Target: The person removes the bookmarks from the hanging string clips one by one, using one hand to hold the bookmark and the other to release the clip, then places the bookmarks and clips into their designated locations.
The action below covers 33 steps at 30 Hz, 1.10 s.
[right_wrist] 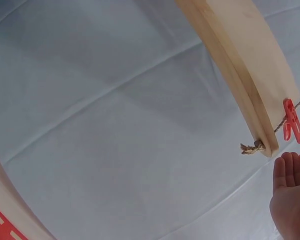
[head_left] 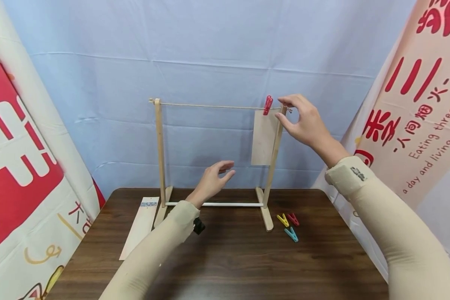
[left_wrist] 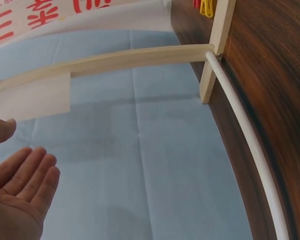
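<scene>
A red clothespin (head_left: pixel 268 105) clips a pale sheet of paper (head_left: pixel 262 139) to the string (head_left: pixel 210 106) of a wooden frame, near its right post (head_left: pixel 275 160). My right hand (head_left: pixel 305 121) is just right of the clothespin, at the top of that post, thumb and fingers parted and holding nothing. In the right wrist view its fingers (right_wrist: pixel 290 170) lie below the red clothespin (right_wrist: pixel 292 121). My left hand (head_left: pixel 211 180) hovers in front of the frame, lower and left of the hanging sheet. Its fingers (left_wrist: pixel 32 177) are spread from the thumb, and the palm holds nothing.
On the dark wooden table (head_left: pixel 228 262), a yellow clothespin (head_left: pixel 283 220), a red one (head_left: pixel 293 219) and a blue one (head_left: pixel 291 234) lie right of the frame's foot. A long pale strip (head_left: pixel 139 229) with a patterned band lies left. A white crossbar (head_left: pixel 232 204) joins the posts low down.
</scene>
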Motion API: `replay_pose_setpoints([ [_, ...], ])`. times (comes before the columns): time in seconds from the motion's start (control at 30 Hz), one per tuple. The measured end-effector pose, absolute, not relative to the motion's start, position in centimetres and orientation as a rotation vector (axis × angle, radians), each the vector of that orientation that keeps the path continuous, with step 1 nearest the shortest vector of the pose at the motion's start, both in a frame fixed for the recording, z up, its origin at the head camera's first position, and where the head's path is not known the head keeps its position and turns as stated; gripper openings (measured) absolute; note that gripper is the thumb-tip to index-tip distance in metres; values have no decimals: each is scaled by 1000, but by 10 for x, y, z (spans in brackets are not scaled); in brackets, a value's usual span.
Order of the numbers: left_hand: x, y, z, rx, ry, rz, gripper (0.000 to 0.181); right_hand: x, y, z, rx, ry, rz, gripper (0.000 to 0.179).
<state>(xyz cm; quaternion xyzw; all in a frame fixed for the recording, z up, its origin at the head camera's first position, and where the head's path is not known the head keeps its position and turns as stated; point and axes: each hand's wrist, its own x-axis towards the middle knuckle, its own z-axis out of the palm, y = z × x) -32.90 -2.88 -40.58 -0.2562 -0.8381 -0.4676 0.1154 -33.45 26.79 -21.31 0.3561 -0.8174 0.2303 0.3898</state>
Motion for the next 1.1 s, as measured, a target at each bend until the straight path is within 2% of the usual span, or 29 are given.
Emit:
replay_pose_setpoints([
  [0.43,-340,-7,-406,-771,-2482,-1438,45,-349,263,-208,851,-2143,590,43],
  [0.77,-348,7,-408,-793,-2541,-1432,54,-354,260,-201,827,-2181,590,45],
  [1.1,-355,16,-410,-777,-2584,-1461,55,-357,251,-195,795,-2271,631,48],
])
